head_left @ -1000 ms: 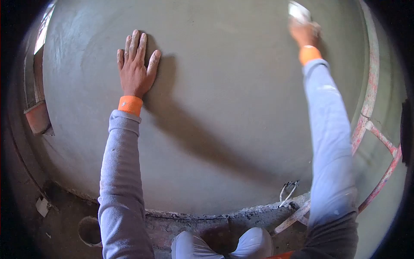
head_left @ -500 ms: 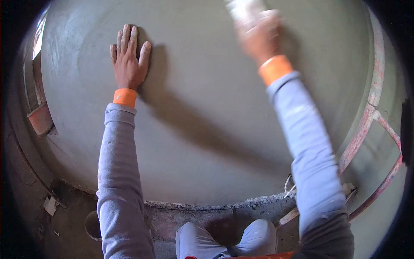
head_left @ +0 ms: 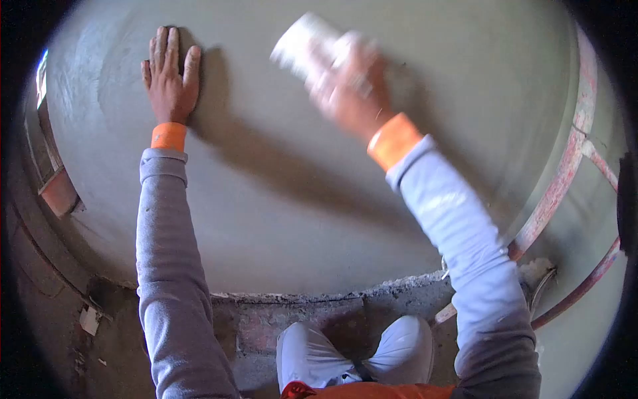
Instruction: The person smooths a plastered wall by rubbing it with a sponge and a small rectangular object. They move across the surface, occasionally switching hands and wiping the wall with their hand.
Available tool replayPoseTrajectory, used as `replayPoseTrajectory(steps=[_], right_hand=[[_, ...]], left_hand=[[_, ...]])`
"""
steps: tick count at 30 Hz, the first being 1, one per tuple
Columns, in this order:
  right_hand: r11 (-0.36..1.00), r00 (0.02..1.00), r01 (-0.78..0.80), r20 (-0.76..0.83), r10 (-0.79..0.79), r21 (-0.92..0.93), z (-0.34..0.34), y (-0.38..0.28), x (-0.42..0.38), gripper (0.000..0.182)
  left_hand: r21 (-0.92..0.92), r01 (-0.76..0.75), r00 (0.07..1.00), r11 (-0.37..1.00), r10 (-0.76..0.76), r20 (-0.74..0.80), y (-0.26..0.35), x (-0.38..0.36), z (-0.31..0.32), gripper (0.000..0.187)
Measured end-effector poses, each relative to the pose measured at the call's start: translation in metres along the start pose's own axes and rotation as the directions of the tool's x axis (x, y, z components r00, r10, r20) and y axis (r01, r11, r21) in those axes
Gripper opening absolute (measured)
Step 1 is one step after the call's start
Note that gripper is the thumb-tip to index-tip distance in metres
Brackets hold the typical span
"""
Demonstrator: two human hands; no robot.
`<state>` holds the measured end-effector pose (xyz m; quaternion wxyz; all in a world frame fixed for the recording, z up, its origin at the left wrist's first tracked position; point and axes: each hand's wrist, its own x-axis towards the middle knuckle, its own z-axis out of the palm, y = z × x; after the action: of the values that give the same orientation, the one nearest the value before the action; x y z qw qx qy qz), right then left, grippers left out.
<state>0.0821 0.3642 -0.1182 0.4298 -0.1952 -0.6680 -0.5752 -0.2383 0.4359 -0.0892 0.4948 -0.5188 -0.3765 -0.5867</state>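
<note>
My left hand [head_left: 170, 78] lies flat against the smooth grey plastered wall [head_left: 279, 193], fingers stretched upward and thumb out to the side. Nothing is in it. Up and to the right, my right hand [head_left: 352, 86] is closed around a pale white block [head_left: 307, 45], tilted to the upper left and at or very near the wall surface. Motion blurs the block and fingers, so its exact kind and any handle cannot be made out. Both arms cast shadows on the wall.
A red and white painted metal frame [head_left: 551, 189] curves along the right side. A rough broken ledge [head_left: 332, 302] runs along the wall's foot, in front of my knees [head_left: 399, 346]. At the left are a reddish brick-like piece [head_left: 60, 191] and a white scrap [head_left: 89, 320].
My right hand has swept left and a little down across the wall with the white block. The left hand stays flat on the wall; the whole view has shifted slightly.
</note>
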Motion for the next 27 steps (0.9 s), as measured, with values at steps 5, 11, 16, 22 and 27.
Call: replayPoseTrajectory(steps=[5, 11, 16, 22, 27], right_hand=[[0.962, 0.920, -0.272, 0.299, 0.254, 0.020, -0.029, 0.108, -0.066, 0.037], [0.883, 0.921, -0.381, -0.030, 0.388, -0.275, 0.003, 0.169, -0.038, 0.036], [0.992, 0.993, -0.092, 0.061, 0.098, -0.089, -0.057, 0.107, -0.123, 0.045], [0.726, 0.744, -0.669, -0.142, 0.653, -0.162, -0.027, 0.186, -0.098, 0.045], [0.979, 0.953, -0.202, 0.224, 0.202, -0.027, -0.043, 0.050, -0.162, 0.060]], left_hand=[[-0.005, -0.006, 1.000, 1.000, 0.006, -0.018, -0.003, 0.000, 0.002, 0.061], [-0.005, -0.011, 1.000, 1.000, 0.011, 0.004, -0.001, 0.000, 0.002, 0.061], [-0.006, -0.012, 1.000, 1.000, 0.012, 0.014, 0.000, 0.000, -0.001, 0.060], [0.007, -0.015, 1.000, 1.000, 0.014, 0.015, 0.001, 0.001, 0.000, 0.060], [0.004, -0.013, 1.000, 1.000, 0.013, 0.027, 0.002, 0.003, 0.000, 0.061]])
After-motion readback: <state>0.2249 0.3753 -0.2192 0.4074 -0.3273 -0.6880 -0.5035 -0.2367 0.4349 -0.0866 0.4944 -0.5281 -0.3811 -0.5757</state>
